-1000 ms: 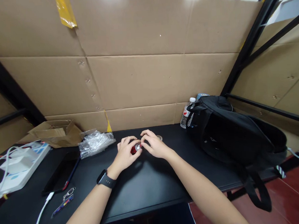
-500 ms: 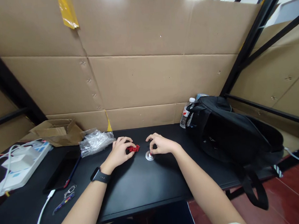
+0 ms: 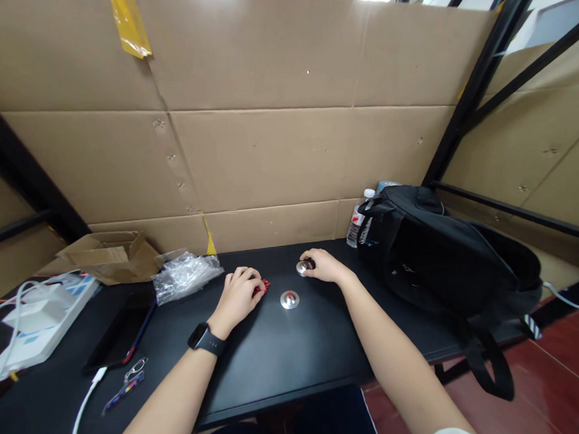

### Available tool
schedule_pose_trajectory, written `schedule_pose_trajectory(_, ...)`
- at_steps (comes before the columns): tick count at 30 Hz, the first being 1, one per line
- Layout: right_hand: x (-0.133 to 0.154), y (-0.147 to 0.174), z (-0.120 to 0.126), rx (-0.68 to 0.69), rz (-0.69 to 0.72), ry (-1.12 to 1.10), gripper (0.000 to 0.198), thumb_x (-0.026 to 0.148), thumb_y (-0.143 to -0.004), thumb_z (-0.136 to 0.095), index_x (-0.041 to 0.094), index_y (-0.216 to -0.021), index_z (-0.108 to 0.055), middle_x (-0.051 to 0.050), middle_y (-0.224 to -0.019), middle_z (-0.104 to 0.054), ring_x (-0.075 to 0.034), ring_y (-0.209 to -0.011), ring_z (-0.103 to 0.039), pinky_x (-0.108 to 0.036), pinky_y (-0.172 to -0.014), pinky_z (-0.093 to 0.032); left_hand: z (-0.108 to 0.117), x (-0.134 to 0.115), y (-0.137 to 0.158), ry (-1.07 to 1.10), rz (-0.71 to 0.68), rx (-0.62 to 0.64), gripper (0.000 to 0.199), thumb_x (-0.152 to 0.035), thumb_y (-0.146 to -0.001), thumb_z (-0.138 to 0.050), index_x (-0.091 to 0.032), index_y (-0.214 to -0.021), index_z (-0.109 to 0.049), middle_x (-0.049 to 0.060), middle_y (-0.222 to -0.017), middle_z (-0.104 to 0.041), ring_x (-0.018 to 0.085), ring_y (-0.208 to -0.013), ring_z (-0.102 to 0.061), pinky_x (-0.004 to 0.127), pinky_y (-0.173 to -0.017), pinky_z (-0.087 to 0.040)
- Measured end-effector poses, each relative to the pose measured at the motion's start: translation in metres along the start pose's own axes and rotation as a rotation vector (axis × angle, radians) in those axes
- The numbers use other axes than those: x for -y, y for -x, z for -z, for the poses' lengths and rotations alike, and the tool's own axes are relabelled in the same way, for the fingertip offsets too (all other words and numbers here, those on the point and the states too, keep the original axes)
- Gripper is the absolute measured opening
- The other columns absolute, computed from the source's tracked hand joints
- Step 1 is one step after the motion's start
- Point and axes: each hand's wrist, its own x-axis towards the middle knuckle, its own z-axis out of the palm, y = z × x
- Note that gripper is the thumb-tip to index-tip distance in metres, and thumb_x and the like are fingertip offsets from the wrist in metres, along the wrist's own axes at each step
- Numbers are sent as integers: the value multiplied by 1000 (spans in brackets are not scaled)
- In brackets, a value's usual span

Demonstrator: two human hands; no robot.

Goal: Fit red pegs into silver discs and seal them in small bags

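My left hand (image 3: 239, 296), with a dark watch on its wrist, rests on the black table, fingers curled over a small cluster of red pieces (image 3: 265, 285). Most of that cluster is hidden under the fingers. To its right lies a small round silver metal dish (image 3: 290, 300) with a red piece in its middle. Farther back, my right hand (image 3: 323, 266) is closed on a second round shiny metal piece (image 3: 302, 267), gripped by its edge; its exact kind is unclear.
A crumpled clear plastic bag (image 3: 188, 276) and an open brown paper bag (image 3: 109, 254) lie at the left, near a phone (image 3: 121, 332), a keyring (image 3: 127, 387) and a white power strip (image 3: 47, 323). On the right are a water bottle (image 3: 358, 221) and a black backpack (image 3: 453, 257).
My right hand has left the dish with the red piece and moved back and right, where it now grips another metal piece. My left hand has closed further over the red pieces.
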Motion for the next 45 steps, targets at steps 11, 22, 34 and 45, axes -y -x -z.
schedule_pose_trajectory(11,-2,0,-2,3,5,-60,32,18,-72,-77,20,-104,-74,-5,-95,-75,-18,-86,-67,-27,-80,-48,1,-5,-1,24,26,-6,13,-28,-95,-57,-24,-87,-66,6,-110,-66,27,-112,-48,41,-91,-34)
schedule_pose_trajectory(22,3,1,4,-21,58,-112,25,20,-78,-73,22,-104,-74,-4,-95,-75,-18,-86,-68,-27,-81,-48,3,-8,-5,173,136,-36,15,-34,-97,-52,-26,-93,-64,3,-106,-69,25,-109,-54,41,-97,-37)
schedule_pose_trajectory(34,16,1,6,-46,120,-163,27,20,-76,-74,22,-104,-74,-4,-95,-75,-17,-84,-67,-27,-80,-46,8,-5,-7,202,158,-168,12,-32,-93,-62,-26,-103,-66,2,-102,-75,22,-103,-65,39,-93,-40)
schedule_pose_trajectory(45,49,-2,-14,-89,89,-545,37,33,-77,-77,20,-111,-71,-3,-89,-71,-13,-69,-61,-27,-70,-49,9,-1,-6,241,214,-249,14,-36,-93,-62,-29,-96,-74,1,-100,-76,23,-102,-65,40,-94,-46)
